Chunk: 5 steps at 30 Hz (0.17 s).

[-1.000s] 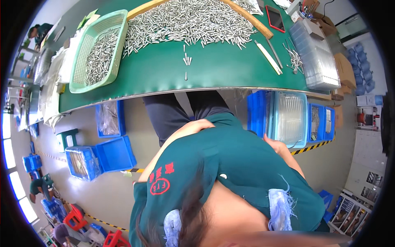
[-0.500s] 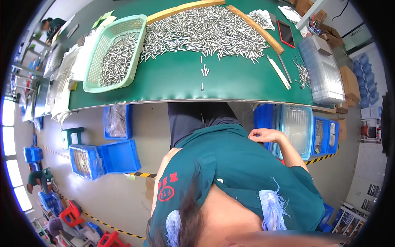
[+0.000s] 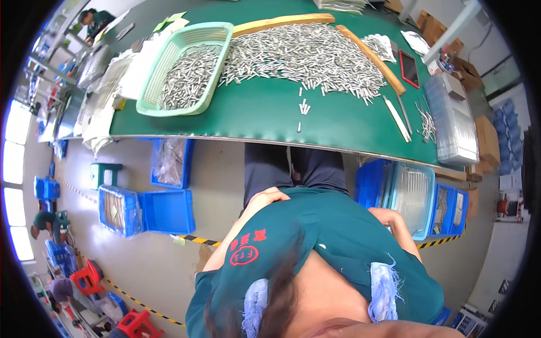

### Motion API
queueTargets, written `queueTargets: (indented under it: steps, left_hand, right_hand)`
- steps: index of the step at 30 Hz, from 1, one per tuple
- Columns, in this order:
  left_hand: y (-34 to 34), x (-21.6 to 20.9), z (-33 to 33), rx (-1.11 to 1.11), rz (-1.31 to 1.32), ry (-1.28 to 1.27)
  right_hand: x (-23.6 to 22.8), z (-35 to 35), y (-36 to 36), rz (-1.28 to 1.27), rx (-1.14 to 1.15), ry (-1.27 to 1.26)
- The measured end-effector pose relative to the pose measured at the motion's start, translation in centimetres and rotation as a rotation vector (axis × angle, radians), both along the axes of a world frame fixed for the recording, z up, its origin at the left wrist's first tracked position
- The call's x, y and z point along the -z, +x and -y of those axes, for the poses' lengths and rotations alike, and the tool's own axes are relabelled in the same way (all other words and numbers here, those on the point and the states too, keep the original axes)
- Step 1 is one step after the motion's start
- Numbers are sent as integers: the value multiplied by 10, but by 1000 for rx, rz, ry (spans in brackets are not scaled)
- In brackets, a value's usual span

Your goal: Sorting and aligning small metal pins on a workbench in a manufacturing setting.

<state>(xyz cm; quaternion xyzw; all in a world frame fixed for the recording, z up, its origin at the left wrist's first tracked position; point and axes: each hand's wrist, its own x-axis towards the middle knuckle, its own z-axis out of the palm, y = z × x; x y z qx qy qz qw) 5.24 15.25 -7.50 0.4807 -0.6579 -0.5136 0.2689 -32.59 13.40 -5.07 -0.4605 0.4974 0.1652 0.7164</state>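
Observation:
My left hand (image 3: 269, 197) rests on the front of my green shirt (image 3: 304, 225) at the waist, its fingers laid along the cloth with nothing seen in them. At the shirt's right side is my right hand (image 3: 387, 217); its fingertips are hidden against the cloth, so their grip is unclear. Both hands are below the table edge, away from the metal pins. On the green table (image 3: 248, 115) lies a wide heap of small silvery pins (image 3: 304, 56). A few loose pins (image 3: 304, 107) lie apart near the front edge. A pale green basket (image 3: 147, 98) holds more pins.
Wooden strips (image 3: 372, 59) border the heap. Toward the right lie a white-handled tool (image 3: 398, 119), thin metal pieces (image 3: 426, 125), a red-edged phone (image 3: 409, 69) and clear plastic boxes (image 3: 451, 121). Blue bins (image 3: 168, 211) stand on the floor. Other people are at the far left.
My left hand has come into view at the front of the shirt. My right hand has moved down and closer against the shirt's side. The view has shifted; the pins look unmoved.

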Motion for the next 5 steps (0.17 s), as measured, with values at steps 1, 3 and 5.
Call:
queueTargets:
  steps: [1,3,5]
  left_hand:
    - [-2,-4,2,-15,1,-3]
    - [-1,-8,3,64,59,-36]
    - [5,11,6,70,55,-70]
  right_hand:
    - [20,-4,-14,-32,-61,7]
    - [31,-9,-22,126,-32,-57]
    - [34,1,-23,150,46,-50]
